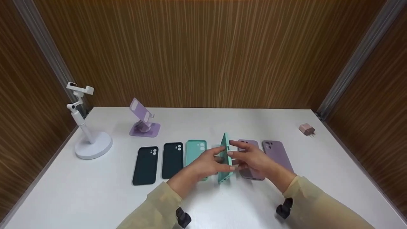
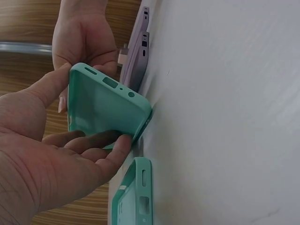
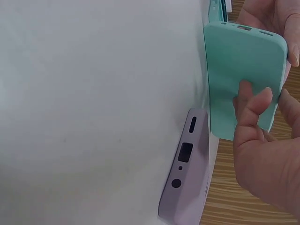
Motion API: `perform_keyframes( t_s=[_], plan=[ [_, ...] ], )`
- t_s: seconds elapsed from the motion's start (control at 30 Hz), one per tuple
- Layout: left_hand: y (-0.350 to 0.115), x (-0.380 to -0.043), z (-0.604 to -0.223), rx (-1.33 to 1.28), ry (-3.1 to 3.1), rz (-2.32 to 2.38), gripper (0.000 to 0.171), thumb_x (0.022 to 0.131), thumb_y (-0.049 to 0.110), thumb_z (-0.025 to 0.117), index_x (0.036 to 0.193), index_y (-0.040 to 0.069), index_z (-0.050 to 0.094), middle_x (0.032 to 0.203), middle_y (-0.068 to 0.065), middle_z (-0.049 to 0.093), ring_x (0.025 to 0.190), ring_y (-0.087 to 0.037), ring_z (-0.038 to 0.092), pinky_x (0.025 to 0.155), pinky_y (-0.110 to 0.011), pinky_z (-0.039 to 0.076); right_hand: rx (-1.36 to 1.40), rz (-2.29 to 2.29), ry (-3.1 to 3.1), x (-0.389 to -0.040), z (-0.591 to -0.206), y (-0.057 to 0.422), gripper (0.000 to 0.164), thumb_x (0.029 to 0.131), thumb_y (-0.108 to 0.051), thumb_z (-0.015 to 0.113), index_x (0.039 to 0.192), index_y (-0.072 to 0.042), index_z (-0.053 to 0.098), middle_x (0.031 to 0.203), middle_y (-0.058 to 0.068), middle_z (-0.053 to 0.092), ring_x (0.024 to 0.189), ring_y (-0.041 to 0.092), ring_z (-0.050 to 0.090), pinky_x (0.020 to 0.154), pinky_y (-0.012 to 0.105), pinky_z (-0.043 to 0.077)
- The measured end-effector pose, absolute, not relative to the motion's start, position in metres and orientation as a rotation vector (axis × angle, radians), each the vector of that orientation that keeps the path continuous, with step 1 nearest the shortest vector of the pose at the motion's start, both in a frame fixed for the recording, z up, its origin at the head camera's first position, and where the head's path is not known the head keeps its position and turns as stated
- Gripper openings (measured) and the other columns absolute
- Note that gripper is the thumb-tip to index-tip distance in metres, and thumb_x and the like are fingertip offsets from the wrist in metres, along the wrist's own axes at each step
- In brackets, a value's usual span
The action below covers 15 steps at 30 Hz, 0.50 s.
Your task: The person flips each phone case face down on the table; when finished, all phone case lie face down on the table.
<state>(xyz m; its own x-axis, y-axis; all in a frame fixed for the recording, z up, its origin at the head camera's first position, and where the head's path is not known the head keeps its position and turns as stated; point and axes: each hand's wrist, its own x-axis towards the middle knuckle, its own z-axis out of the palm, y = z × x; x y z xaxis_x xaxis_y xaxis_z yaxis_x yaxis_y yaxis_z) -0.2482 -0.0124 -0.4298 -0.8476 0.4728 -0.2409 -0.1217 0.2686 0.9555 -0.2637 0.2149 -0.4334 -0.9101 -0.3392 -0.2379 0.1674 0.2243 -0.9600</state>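
Observation:
A mint green phone case (image 1: 224, 176) stands on its long edge at the middle of the table, tilted a little. My left hand (image 1: 203, 164) grips it from the open side, thumb at the upper edge and fingers inside, as the left wrist view shows of the hollow case (image 2: 101, 103). From the other side my right hand (image 1: 257, 159) holds it, fingers on the flat back (image 3: 234, 56) and thumb near the upper edge. A second mint phone case (image 1: 192, 152) lies left of it, partly hidden by my left hand. To the right, a purple phone case (image 1: 251, 174) lies under my right hand.
Two black phone cases (image 1: 145, 166) (image 1: 172, 160) lie at the left of the row, another purple case (image 1: 279, 154) at its right end. Behind stand a purple phone stand (image 1: 141, 111) and a white stand (image 1: 93, 146). A pink charger plug (image 1: 306, 129) sits far right.

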Motion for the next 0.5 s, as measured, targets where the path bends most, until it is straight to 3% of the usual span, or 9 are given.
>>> perform_keyframes(
  t_s=[0.27, 0.5],
  plan=[
    [-0.0096, -0.2465, -0.4265, 0.274, 1.953, 1.745, 0.090, 0.088, 0.013, 0.088, 0.164, 0.019, 0.041, 0.145, -0.021, 0.061, 0.118, -0.027, 0.069, 0.095, -0.046, 0.059, -0.160, -1.760, 2.058, -0.2629, -0.4339, 0.2170, 0.071, 0.103, -0.024, 0.073, 0.165, -0.012, 0.040, 0.120, 0.016, 0.072, 0.100, 0.027, 0.075, 0.077, 0.032, 0.058],
    [-0.0095, -0.2418, -0.4258, 0.238, 1.831, 1.899, 0.088, 0.089, -0.003, 0.078, 0.165, 0.017, 0.039, 0.142, -0.024, 0.062, 0.117, -0.032, 0.069, 0.091, -0.053, 0.060, -0.178, -1.762, 2.104, -0.2630, -0.4369, 0.2146, 0.070, 0.102, -0.024, 0.075, 0.162, -0.010, 0.044, 0.123, 0.020, 0.068, 0.103, 0.028, 0.076, 0.075, 0.031, 0.055]
  ],
)
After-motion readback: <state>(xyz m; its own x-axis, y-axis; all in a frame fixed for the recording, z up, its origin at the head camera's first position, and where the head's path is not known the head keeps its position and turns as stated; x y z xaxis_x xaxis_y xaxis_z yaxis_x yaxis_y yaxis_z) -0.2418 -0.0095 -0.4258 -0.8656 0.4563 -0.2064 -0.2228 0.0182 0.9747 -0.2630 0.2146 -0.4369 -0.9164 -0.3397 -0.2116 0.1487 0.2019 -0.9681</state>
